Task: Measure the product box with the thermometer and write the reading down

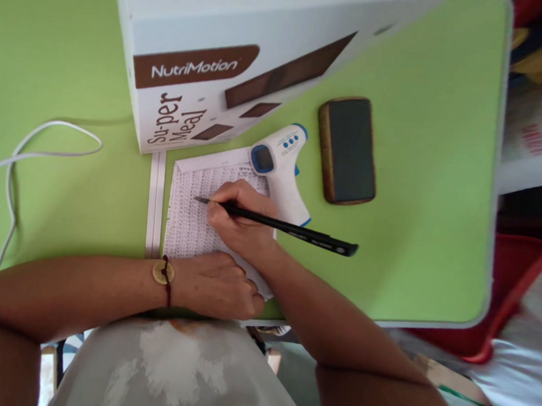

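Head view: the right hand [238, 216] pinches a black pen [279, 225], its tip on a densely written sheet [191, 216] on the green surface [412, 237]. The left hand [216, 284], loosely curled, pins the sheet's near edge (writing seems mid-line). Just beyond lie 1 thermometer [280, 163], an eraser [348, 149] and a box [206, 62].

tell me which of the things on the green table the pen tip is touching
The sheet of paper covered in rows of small writing. The right hand holds the black pen with its tip on it; the thermometer, dark eraser block and box lie clear of the tip.
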